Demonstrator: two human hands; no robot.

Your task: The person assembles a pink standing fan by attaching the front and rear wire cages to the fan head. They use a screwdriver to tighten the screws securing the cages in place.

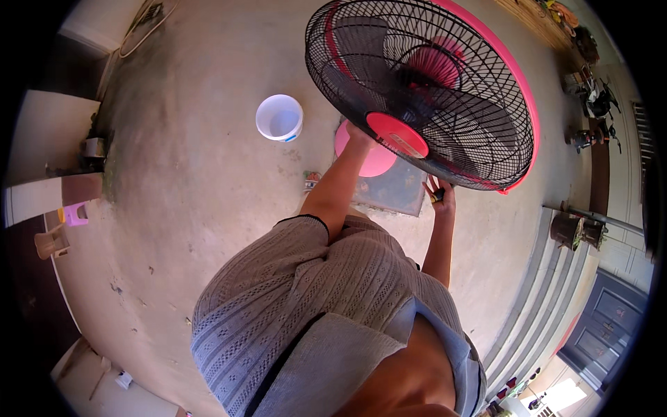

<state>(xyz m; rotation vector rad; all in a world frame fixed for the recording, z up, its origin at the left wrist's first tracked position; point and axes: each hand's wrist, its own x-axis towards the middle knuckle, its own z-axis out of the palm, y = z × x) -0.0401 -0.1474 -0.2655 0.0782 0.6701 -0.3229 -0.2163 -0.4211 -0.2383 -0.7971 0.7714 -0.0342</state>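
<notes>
Hands apart. Right hand (442, 197): fingers spread, right at the lower rim of the pink-and-black fan (424, 97); can't tell if it's touching. Small dark item at those fingers, too small to identify. Left hand (358, 135) goes in behind the grille's lower left, fingers hidden, so grip unknown. Fan is in front of me, its pink round base (379, 164) on a grey slab (403, 191). Grille's top is cut off by the frame; pole hidden behind it.
</notes>
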